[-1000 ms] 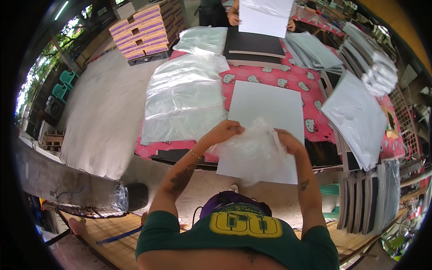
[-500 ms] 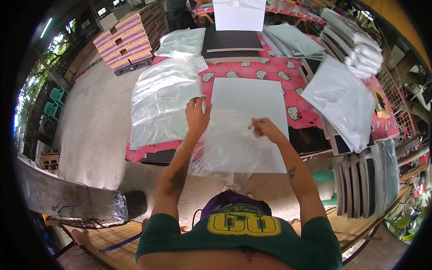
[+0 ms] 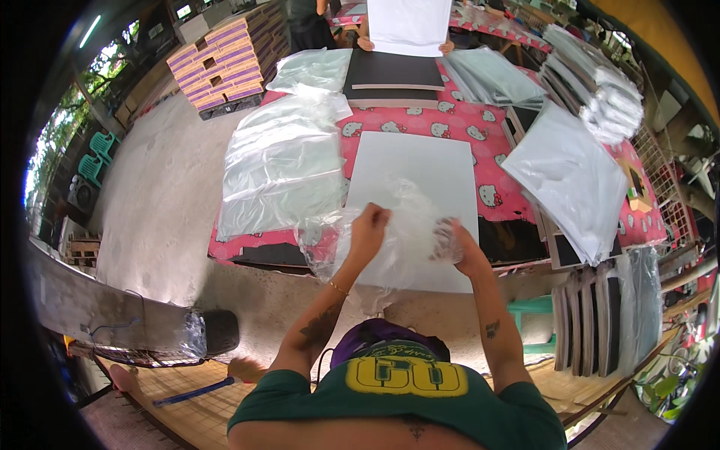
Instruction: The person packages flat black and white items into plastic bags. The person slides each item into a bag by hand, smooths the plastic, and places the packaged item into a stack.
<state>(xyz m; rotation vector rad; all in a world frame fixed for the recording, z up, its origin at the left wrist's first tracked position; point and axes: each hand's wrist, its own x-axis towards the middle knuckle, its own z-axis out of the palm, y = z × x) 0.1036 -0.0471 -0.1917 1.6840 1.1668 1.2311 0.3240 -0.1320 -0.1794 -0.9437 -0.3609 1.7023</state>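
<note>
A crumpled clear plastic bag (image 3: pixel 409 217) hangs between my hands over a large white board (image 3: pixel 412 157) lying at the table's near edge. My left hand (image 3: pixel 371 227) is closed, its fingertips pinching the film. Film also covers the fingers of my right hand (image 3: pixel 463 249), which show blurred through it and look curled on the bag near the board's right side. Part of the bag trails past my left wrist toward a pile of flat clear plastic bags (image 3: pixel 281 169) on the left.
A pink patterned tablecloth (image 3: pixel 401 120) covers the table. Black boards (image 3: pixel 394 71) lie at its far side, where another person's hands (image 3: pixel 365 43) hold a white sheet (image 3: pixel 409 26). Wrapped white boards (image 3: pixel 570 176) lie right; more boards (image 3: pixel 589 319) stand below them. Stacked cartons (image 3: pixel 225 64) stand back left.
My left hand has moved right and toward me, closing on the film. My right hand has moved slightly right and nearer. The bag has bunched up, and the other person's hands now show.
</note>
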